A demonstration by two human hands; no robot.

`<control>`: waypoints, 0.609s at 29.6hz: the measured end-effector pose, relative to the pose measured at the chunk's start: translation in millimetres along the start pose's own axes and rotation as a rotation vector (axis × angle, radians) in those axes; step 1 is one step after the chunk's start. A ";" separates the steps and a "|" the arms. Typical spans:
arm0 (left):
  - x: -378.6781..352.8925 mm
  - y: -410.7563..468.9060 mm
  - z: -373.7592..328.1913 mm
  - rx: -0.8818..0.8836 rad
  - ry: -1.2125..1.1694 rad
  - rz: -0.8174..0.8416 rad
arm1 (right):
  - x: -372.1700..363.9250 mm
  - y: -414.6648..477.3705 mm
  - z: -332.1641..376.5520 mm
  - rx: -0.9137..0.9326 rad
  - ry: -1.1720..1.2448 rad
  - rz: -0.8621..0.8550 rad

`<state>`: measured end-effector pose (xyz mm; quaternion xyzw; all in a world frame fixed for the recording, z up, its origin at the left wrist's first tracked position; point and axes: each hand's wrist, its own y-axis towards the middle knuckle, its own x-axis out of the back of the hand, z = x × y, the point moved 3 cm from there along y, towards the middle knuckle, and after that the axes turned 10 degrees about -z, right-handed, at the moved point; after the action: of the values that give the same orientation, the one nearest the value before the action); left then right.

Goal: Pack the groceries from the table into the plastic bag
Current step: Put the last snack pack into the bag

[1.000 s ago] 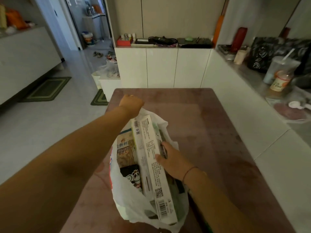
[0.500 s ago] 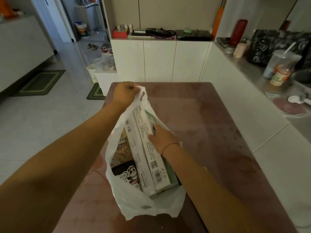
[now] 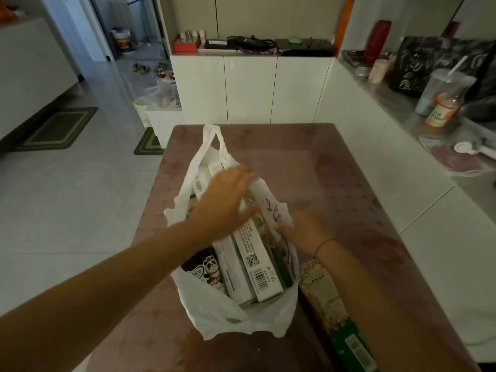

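Nearest me, a green-ended packet (image 3: 339, 320) lies on the table (image 3: 349, 183) just right of the white plastic bag (image 3: 228, 315). Boxes (image 3: 257, 267) fill the bag. My right hand (image 3: 303, 229) touches its right edge, fingers blurred, grip unclear. My left hand (image 3: 225, 200) hovers spread over the boxes, gripping nothing.

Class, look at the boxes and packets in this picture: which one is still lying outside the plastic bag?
The long beige-and-green packet lying on the table beside the plastic bag, under the right forearm.
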<state>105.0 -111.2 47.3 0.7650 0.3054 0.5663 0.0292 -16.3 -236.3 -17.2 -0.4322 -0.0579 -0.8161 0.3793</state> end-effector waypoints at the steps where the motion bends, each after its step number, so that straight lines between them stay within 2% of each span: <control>1: -17.2 -16.1 -3.2 -0.076 0.097 0.167 | 1.3 -1.1 2.2 0.046 0.012 -0.008; 2: -32.8 -28.9 -0.1 -0.119 0.200 0.306 | 2.2 -2.0 4.3 0.090 0.032 -0.037; 4: -53.3 -40.4 11.0 -0.142 0.307 0.427 | 6.1 -4.4 7.1 0.149 0.100 -0.095; 10: -63.5 -40.5 15.7 -0.150 0.350 0.424 | 19.4 -5.0 -4.6 0.125 0.280 -0.213; 14: -64.3 -39.7 12.6 -0.136 0.362 0.467 | 18.0 -15.6 -4.4 0.151 0.364 -0.087; 16: -57.3 -35.6 9.1 -0.107 0.316 0.466 | 23.4 -19.2 -21.3 0.077 0.477 -0.038; 18: -42.1 -31.0 10.0 -0.063 0.280 0.370 | 25.6 -17.2 -60.8 -0.049 0.422 -0.126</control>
<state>93.2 -104.1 -4.1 0.7206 0.1431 0.6719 -0.0938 -76.7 -264.4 -31.7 -0.2562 0.0157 -0.9118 0.3205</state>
